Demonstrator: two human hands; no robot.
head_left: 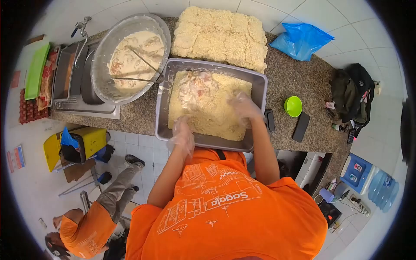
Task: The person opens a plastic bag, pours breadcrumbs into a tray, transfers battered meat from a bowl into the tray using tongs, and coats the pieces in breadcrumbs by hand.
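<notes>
Orange shirt [234, 216] nearest camera, tub [263, 89] of crumbs [225, 125] just past it on the counter [286, 82]. Wet, batter-covered meat [198, 89] lies on the crumbs in the tub's far left part, beyond the left hand [183, 135] and off to the far left of the right hand [246, 107]. Left hand is nearer, just short of it; right hand sits across the crumbs by the tub's right side. Meat's long axis seems to run away from the body, tilted slightly right; near edge blends into crumbs, so not certain. Both hands in clear gloves. Left fingers bent at the crumbs, right fingers reaching in; glove blur and crumbs hide the tips, can't tell how wide or whether either grips anything. Basin [99, 65] of batter beside tub, far left; coated slab [221, 34] directly beyond.
</notes>
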